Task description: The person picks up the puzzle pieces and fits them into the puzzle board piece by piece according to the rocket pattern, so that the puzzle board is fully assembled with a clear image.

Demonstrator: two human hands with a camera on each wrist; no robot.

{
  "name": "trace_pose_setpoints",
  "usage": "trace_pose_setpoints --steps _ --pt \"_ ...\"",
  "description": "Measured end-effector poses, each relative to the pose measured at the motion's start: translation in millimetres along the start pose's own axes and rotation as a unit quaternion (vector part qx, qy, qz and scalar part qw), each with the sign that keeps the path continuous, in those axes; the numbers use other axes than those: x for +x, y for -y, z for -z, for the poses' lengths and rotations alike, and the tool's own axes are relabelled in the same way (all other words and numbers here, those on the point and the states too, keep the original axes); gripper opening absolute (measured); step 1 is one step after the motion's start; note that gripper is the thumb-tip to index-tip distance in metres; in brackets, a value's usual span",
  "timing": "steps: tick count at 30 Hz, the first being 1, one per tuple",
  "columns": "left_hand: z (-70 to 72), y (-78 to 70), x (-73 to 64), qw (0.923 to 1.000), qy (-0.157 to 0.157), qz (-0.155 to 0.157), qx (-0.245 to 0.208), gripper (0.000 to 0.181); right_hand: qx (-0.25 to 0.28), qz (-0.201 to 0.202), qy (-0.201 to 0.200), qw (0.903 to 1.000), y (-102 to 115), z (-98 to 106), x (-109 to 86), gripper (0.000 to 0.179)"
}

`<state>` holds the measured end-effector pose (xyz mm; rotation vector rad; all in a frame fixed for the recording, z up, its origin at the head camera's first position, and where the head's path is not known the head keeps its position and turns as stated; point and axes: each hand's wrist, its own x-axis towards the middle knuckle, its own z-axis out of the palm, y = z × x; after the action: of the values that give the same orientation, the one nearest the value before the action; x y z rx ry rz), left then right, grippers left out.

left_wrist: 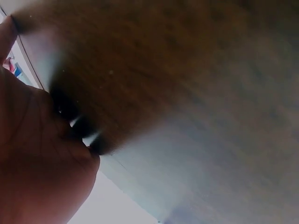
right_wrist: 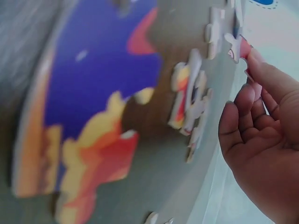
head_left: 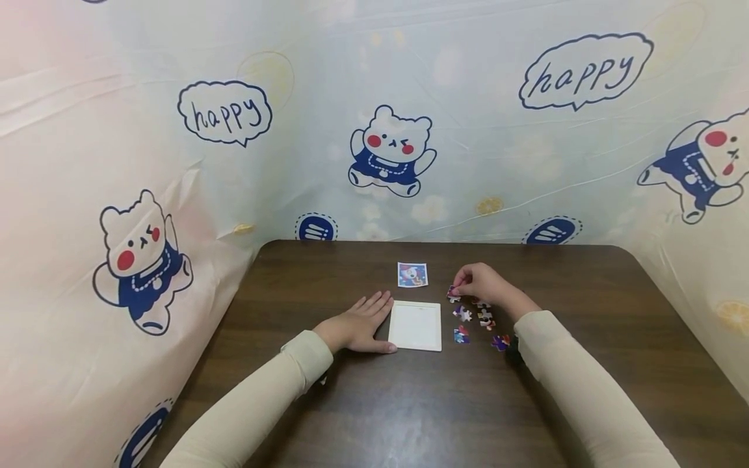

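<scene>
My right hand pinches a jigsaw puzzle piece between thumb and fingertips, just above the table. In the right wrist view the held piece shows red and white, and the other fingers are curled beneath. My left hand lies flat with fingers spread, its thumb and fingertips at the left edge of a white square puzzle frame. Loose puzzle pieces lie right of the frame. A purple, yellow and red piece looms close in the right wrist view. The left wrist view shows mostly palm and blurred table.
A small square picture card with a colourful cartoon lies behind the frame. Several more pieces, one of them purple, lie near the right forearm. The brown wooden table meets a printed cloth backdrop at the back and sides.
</scene>
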<state>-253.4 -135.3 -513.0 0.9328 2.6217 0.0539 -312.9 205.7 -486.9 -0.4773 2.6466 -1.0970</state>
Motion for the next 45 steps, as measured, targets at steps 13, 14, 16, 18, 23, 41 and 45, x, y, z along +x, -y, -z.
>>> trace_pose_setpoints --steps 13,14,16,18,23,41,45 --pt "15.8 -14.5 -11.8 0.9998 0.006 -0.002 0.021 0.109 0.037 0.026 0.027 0.9986 26.5 -7.6 -0.2 0.014" --pt "14.9 -14.2 -11.4 0.9998 0.004 0.000 0.020 0.109 0.041 0.028 0.031 0.9983 28.7 -9.4 0.2 0.014" --pt "19.1 -17.3 -12.8 0.9997 0.009 0.007 0.020 0.108 0.046 0.029 0.038 0.9978 33.2 -13.4 0.7 0.013" --pt "16.1 -15.7 -10.5 0.9999 0.006 0.007 0.008 0.110 0.050 0.032 0.045 0.9973 36.9 -18.1 1.5 0.012" --pt "13.2 -14.6 -7.7 0.9999 0.006 0.009 -0.005 0.113 0.053 0.039 0.070 0.9954 44.8 -31.4 4.8 0.009" --pt "-1.0 -6.8 0.9 0.9993 0.005 0.027 0.025 0.116 0.037 0.061 0.083 0.9940 63.9 -62.8 22.0 0.008" --pt "-3.5 -5.2 1.4 0.9994 -0.002 0.025 0.026 0.116 0.034 0.062 0.078 0.9944 64.8 -67.7 26.5 0.009"
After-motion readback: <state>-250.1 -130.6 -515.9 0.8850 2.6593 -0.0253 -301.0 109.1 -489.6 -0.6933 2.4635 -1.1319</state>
